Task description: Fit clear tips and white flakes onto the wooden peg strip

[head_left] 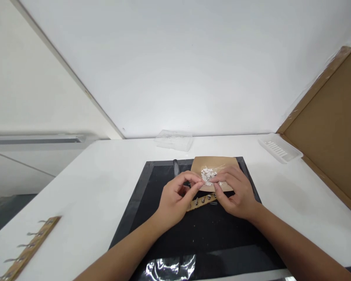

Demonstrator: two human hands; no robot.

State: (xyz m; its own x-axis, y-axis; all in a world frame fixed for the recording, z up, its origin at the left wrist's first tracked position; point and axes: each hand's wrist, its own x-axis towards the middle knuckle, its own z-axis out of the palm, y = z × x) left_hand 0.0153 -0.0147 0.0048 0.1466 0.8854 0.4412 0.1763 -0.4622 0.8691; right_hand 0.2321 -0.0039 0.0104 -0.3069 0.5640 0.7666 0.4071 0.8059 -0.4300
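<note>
At lower centre, your left hand (174, 196) and right hand (239, 192) pinched, contents indiscernible, beside small white pieces (207, 174) likely needing light touches.

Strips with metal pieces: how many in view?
2: one strip on the black mat, partly hidden by the left hand and right hand; another on the white table, lower left, partly out of view.
</note>
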